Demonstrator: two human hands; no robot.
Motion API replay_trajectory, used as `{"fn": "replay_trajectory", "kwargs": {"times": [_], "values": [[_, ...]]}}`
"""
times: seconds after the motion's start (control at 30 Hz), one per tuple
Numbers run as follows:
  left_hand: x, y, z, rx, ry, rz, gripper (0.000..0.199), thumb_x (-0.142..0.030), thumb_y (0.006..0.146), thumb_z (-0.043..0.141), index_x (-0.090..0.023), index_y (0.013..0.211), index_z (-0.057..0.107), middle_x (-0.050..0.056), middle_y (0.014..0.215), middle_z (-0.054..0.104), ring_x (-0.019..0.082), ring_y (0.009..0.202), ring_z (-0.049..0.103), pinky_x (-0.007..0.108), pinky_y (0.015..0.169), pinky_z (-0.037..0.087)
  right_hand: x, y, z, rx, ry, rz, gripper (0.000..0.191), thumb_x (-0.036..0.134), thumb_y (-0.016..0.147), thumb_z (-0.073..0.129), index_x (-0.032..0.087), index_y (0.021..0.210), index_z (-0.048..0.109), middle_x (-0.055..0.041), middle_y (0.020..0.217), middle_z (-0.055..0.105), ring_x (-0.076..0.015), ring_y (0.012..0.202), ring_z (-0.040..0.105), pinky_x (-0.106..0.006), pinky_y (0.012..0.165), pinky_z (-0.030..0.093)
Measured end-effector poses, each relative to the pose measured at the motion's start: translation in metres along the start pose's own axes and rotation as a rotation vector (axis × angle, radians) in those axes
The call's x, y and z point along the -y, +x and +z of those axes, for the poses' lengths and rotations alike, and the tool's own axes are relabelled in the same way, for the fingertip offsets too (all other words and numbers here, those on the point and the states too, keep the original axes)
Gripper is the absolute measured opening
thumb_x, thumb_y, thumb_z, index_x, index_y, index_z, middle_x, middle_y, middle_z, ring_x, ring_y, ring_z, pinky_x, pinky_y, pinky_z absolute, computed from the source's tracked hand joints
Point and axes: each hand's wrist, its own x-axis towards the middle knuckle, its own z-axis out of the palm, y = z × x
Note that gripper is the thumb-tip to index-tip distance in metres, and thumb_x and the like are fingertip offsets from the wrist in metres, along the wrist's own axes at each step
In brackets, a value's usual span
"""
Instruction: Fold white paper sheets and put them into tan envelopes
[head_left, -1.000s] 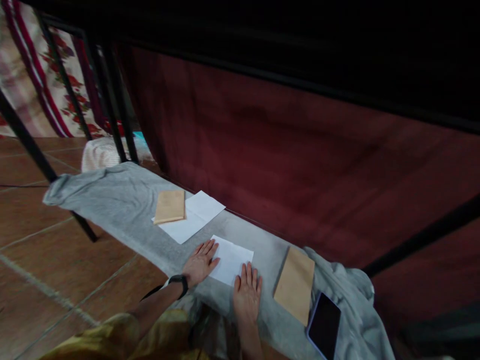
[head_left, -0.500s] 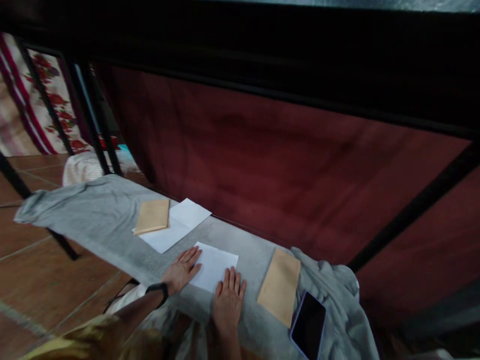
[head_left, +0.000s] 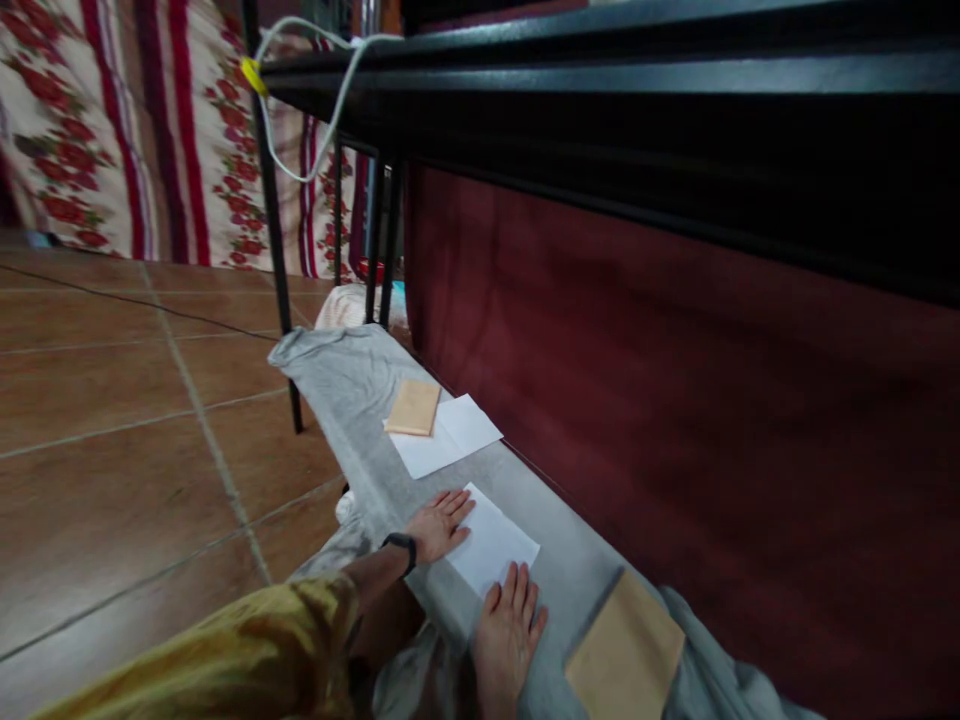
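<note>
A small white sheet of paper [head_left: 491, 540] lies flat on the grey cloth-covered surface [head_left: 555, 520]. My left hand [head_left: 441, 525], with a dark band on the wrist, rests with spread fingers on the sheet's left edge. At the sheet's near right corner my right hand [head_left: 508, 625] lies flat, fingertips touching the paper. Farther off, a larger white sheet [head_left: 450, 437] with a crease is partly covered by a tan booklet [head_left: 414, 407]. A second tan piece [head_left: 628, 645], flat and rectangular, sits to the right of my right hand.
A black metal frame [head_left: 675, 78] crosses above the surface, with a white cable [head_left: 341, 100] hanging from its left end. Behind is a dark red curtain [head_left: 637, 380]. Brown floor tiles [head_left: 112, 400] spread at the left. Bunched grey cloth [head_left: 720, 660] lies at the lower right.
The view has swung to the left, showing more floor and patterned fabric. The phone at the right has left the view. Both hands remain on the small sheet.
</note>
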Motion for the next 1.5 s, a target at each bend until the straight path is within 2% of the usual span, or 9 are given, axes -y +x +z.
{"fn": "replay_trajectory", "kwargs": {"times": [0.2,0.4,0.53,0.7,0.83,1.1,1.5], "values": [[0.000,0.000,0.004,-0.044,0.031,0.001,0.056,-0.050,0.101,0.040,-0.026,0.151,0.042,0.008,0.156,0.045,0.021,0.143,0.042,0.040,0.119,0.026,-0.001,0.001,0.010,-0.054,-0.029,0.031,0.055,0.027,0.098,0.025,0.018,0.143,0.055,-0.0171,0.152,0.047,-0.0372,0.137,0.047,-0.064,0.109,0.033],[0.000,0.001,0.008,-0.045,0.000,0.009,0.056,-0.047,0.101,0.038,-0.021,0.150,0.045,0.010,0.157,0.042,0.023,0.145,0.039,0.043,0.120,0.027,0.000,0.004,0.010,0.015,0.003,0.083,0.059,0.036,0.100,0.023,0.016,0.151,0.043,-0.0156,0.155,0.044,-0.0351,0.141,0.042,-0.062,0.112,0.030],[-0.002,0.000,0.007,-0.051,0.003,0.004,0.054,-0.046,0.102,0.038,-0.021,0.149,0.046,0.010,0.158,0.042,0.023,0.146,0.038,0.044,0.121,0.025,0.002,0.005,0.007,0.044,0.016,0.109,0.058,0.037,0.101,0.022,0.018,0.151,0.044,-0.0116,0.158,0.040,-0.0340,0.143,0.038,-0.059,0.115,0.026],[-0.002,-0.001,0.010,-0.093,0.010,0.016,0.054,-0.045,0.102,0.039,-0.021,0.150,0.045,0.009,0.157,0.042,0.024,0.146,0.038,0.044,0.123,0.022,0.002,0.005,0.002,0.066,0.025,0.109,0.057,0.035,0.102,0.021,0.015,0.151,0.043,-0.0127,0.156,0.042,-0.0335,0.143,0.038,-0.059,0.116,0.026],[0.000,0.000,0.012,-0.107,0.041,0.031,0.053,-0.044,0.102,0.038,-0.020,0.149,0.046,0.010,0.158,0.042,0.025,0.145,0.039,0.046,0.122,0.024,0.002,0.004,0.002,0.045,0.054,0.092,0.054,0.034,0.103,0.025,0.016,0.150,0.045,-0.0138,0.154,0.045,-0.0330,0.141,0.041,-0.061,0.115,0.027],[-0.002,0.002,0.011,-0.082,0.057,0.037,0.054,-0.042,0.100,0.040,-0.018,0.148,0.047,0.010,0.157,0.042,0.025,0.146,0.037,0.047,0.122,0.024,0.004,0.005,0.008,-0.011,0.051,0.122,0.050,0.029,0.102,0.034,0.016,0.150,0.043,-0.0127,0.154,0.045,-0.0307,0.139,0.043,-0.058,0.115,0.027],[-0.005,0.007,0.002,0.002,0.110,0.022,0.056,-0.039,0.099,0.036,-0.015,0.149,0.046,0.013,0.156,0.043,0.027,0.146,0.037,0.048,0.121,0.024,0.011,0.011,-0.004,-0.018,0.062,0.193,0.048,0.024,0.100,0.039,0.021,0.147,0.049,-0.0085,0.152,0.049,-0.0272,0.141,0.043,-0.053,0.119,0.024]]}}
